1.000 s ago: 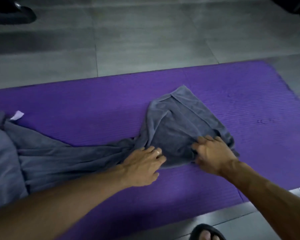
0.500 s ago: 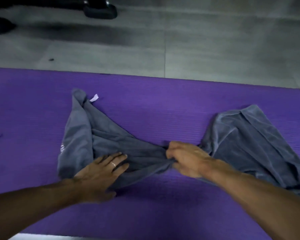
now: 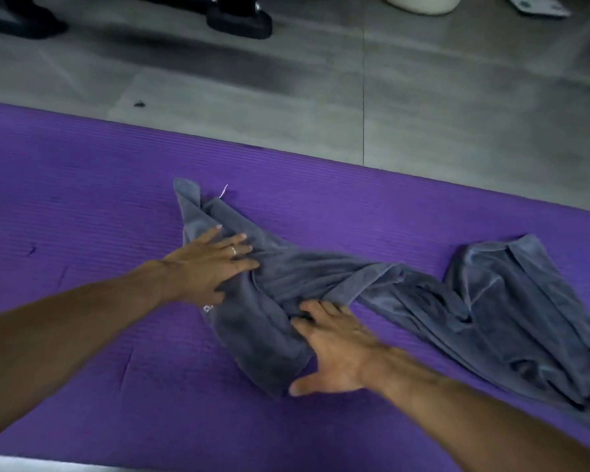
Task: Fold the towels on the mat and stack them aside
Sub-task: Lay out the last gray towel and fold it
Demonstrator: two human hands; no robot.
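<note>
A purple mat (image 3: 82, 206) crossed the frame's middle on grey floor tiles (image 3: 457, 107); the left hand (image 3: 208, 264) and right hand (image 3: 334, 349) pressed flat, fingers spread, on a crumpled grey towel (image 3: 491, 301).

A grey tiled floor (image 3: 457, 107), dimly lit and crossed by thin grout lines, carries dark wheeled furniture bases (image 3: 239, 18) and a pale round container (image 3: 423, 3) along its far edge.

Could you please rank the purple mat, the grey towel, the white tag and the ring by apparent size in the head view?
1. purple mat
2. grey towel
3. white tag
4. ring
Tag and ring are both tiny; their order is unsure.
</note>
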